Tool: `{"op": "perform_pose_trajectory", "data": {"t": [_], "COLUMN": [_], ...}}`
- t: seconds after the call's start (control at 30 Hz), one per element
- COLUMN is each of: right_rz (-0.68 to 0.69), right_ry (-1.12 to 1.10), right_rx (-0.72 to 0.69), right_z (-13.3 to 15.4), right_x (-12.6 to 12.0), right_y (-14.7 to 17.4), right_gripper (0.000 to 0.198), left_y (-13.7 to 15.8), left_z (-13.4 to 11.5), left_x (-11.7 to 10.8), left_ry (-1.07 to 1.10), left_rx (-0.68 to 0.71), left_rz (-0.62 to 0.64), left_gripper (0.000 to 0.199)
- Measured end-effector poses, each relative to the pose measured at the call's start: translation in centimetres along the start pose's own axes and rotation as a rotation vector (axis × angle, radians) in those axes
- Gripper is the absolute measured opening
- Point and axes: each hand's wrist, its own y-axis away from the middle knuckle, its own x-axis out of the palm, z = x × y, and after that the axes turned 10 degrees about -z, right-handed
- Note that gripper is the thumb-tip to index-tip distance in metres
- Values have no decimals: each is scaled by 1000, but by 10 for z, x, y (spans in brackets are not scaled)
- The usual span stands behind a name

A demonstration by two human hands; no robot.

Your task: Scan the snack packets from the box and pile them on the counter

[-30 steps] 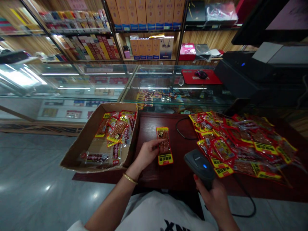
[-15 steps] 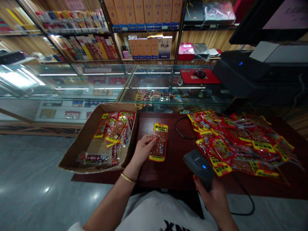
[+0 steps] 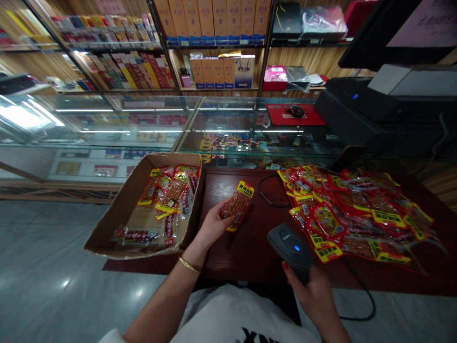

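Between the thumb and fingers of my left hand (image 3: 213, 226) is a snack packet (image 3: 238, 204), red-edged with yellow ends and brown strips showing through. It is tilted, its top leaning to the right, over the dark red table (image 3: 246, 255). My right hand (image 3: 314, 293) is wrapped round the handle of a dark grey barcode scanner (image 3: 290, 247) with a lit blue light; its head points up and left. On the left, a cardboard box (image 3: 117, 214) holds several similar packets (image 3: 173, 190). A large heap of packets (image 3: 357, 209) lies to the right of the scanner.
A black cable (image 3: 264, 190) curls on the table behind the scanner. Beyond the table stands a glass display counter (image 3: 228, 114) with a mouse (image 3: 295, 110) on a red mat. A dark machine (image 3: 385, 109) and a monitor (image 3: 378, 38) stand at the right.
The packet in my left hand has turned from upright to tilted right, and my grip has moved toward its lower end. The scanner has shifted slightly left.
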Motion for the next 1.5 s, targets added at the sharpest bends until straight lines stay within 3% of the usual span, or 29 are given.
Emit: {"op": "perform_pose_trajectory", "data": {"t": [0.13, 0.27, 0.4, 0.83, 1.07, 1.4, 1.5], "right_rz": [37, 118, 187, 181, 179, 151, 111], "right_ry": [-41, -73, -103, -89, -63, -30, -69], "right_rx": [-20, -21, 0, 15, 14, 6, 27], "right_z": [6, 14, 20, 24, 29, 25, 23], "right_x": [5, 8, 9, 12, 11, 3, 6], "right_y": [1, 2, 4, 5, 6, 9, 8], "right_gripper": [35, 31, 33, 36, 37, 39, 36], "left_y": [-5, -7, -9, -19, -24, -21, -18], "left_z": [-1, -2, 4, 19, 20, 13, 6], "left_x": [-1, 0, 1, 0, 1, -1, 1], "left_ry": [-1, 175, 209, 113, 138, 119, 116], "left_rx": [-38, -149, -221, -279, -255, -328, -323], "left_rz": [-55, 1, 9, 40, 32, -13, 42], "left_gripper": [35, 39, 42, 48, 33, 35, 42]}}
